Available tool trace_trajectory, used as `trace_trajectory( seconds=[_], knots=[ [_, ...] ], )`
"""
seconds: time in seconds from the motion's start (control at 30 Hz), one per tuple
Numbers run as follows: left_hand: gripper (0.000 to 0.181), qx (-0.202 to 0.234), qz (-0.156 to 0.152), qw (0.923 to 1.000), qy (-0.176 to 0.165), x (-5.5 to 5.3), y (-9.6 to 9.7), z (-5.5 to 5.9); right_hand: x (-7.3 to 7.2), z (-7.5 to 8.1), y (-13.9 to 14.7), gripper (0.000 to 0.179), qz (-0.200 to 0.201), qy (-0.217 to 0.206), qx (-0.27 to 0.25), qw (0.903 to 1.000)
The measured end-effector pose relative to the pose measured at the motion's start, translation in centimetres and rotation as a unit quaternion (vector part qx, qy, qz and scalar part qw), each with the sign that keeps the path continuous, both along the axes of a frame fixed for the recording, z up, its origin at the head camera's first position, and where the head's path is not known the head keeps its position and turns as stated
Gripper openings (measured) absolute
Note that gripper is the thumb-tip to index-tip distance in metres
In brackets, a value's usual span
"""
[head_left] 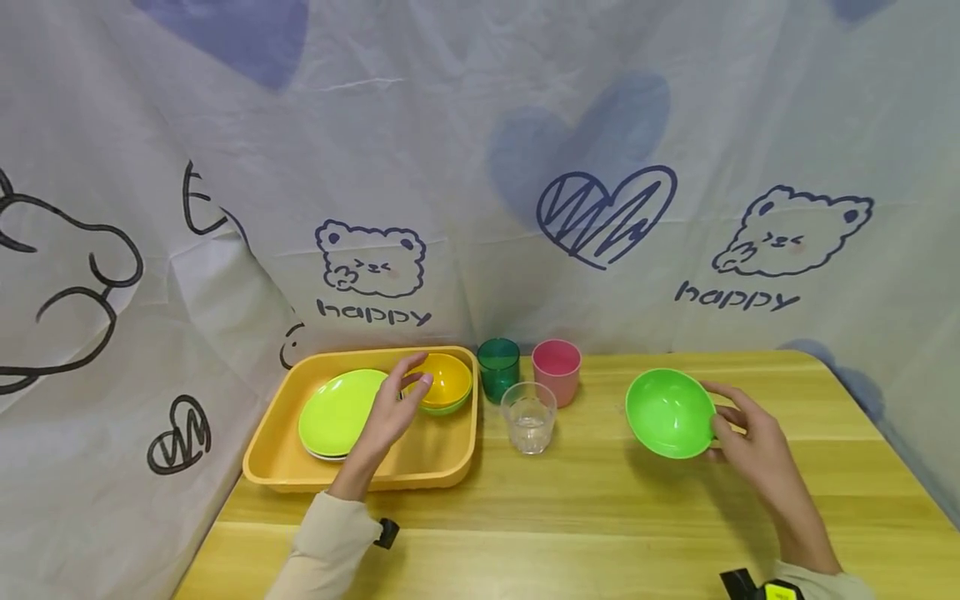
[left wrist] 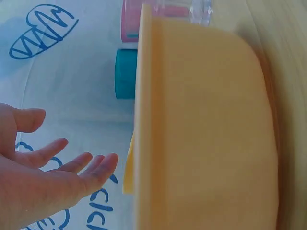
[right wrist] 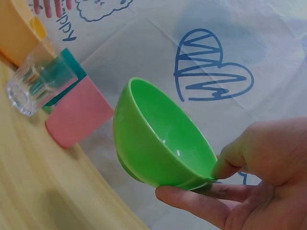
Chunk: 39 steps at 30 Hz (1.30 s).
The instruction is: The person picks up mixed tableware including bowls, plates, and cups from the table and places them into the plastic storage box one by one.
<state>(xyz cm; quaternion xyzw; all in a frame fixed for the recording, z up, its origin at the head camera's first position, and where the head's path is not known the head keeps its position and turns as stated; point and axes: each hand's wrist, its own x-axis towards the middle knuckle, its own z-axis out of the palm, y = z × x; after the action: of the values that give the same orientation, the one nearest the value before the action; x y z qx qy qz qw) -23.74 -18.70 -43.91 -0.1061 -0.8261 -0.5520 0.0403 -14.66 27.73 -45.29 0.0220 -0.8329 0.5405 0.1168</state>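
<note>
A: ok so what've you got hold of there?

B: my right hand (head_left: 757,442) has a green bowl (head_left: 670,414) pinched at the rim; thumb's on the edge, fingers are tucked under the side; it's up off the table (head_left: 570,517), over the right-hand part, tipped so you can see its inside from the head view.

A: and the other one?

B: left hand (head_left: 392,411) is loose, fingers stretched out and thumb apart; it's over the orange tray (head_left: 427,446), right near the yellow-orange bowl (head_left: 447,377) in there; can't tell if a fingertip's actually touching it.

A: anything else in there?

B: yeah, a lime plate (head_left: 341,412) on the left side, bit of white showing under it; the yellow-orange bowl sits in a second bowl (head_left: 447,408), greenish.

A: and just right of that?

B: dark green cup (head_left: 501,383) beside the tray, then a pink cup (head_left: 557,379); clear cup (head_left: 530,425) stands in front of those two.
</note>
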Motion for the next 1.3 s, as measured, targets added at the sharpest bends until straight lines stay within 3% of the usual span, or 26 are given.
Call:
trace_trajectory(
  seconds=[0.33,0.57,0.8,1.07,1.3],
  knots=[
    [0.048,0.090,-0.025,0.9955,0.018,-0.1,1.7,0.1,-1.7,1.1,-1.3,0.048,-0.013,0.015,-0.013,0.9997],
    [0.048,0.106,-0.048,0.9929,0.025,-0.3,3.3,0.3,-2.0,1.3,-1.8,0.048,-0.008,0.025,-0.053,0.9983],
    [0.049,0.150,-0.077,0.9854,0.022,0.0,5.1,0.7,-2.4,1.4,-2.3,0.044,-0.022,0.043,-0.069,0.9964],
    [0.050,0.187,-0.102,0.9769,0.023,0.3,6.9,0.0,-2.5,1.2,-3.2,0.044,-0.032,0.038,-0.091,0.9947],
    [0.049,0.183,-0.111,0.9764,0.024,0.5,8.2,-0.2,-2.6,1.1,-3.9,0.043,-0.039,0.041,-0.106,0.9928]
  ],
)
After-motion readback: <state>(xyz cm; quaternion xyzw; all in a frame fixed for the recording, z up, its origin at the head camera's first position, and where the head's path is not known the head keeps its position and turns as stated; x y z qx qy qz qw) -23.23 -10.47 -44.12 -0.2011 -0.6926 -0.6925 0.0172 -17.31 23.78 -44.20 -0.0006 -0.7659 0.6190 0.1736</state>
